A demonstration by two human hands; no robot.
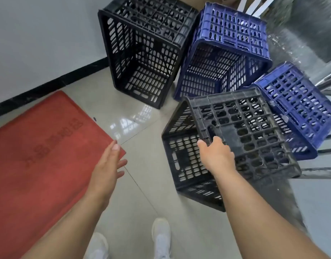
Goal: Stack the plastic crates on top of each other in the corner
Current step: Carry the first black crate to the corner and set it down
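Black plastic crate [235,135] tipped on floor, R hand [217,156] gripping its rim, L hand [106,165] spread open, empty, above red mat [39,146].

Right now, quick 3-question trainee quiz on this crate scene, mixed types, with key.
1. True or false: the right hand grips the edge of the nearest black crate.
2. How many blue crates are in view? A) one B) two C) three
3. Fill in: the left hand is open over the edge of the red ____.

Key: 1 true. 2 B: one blue crate beside the far black crate, another blue crate at the right. 3 mat.
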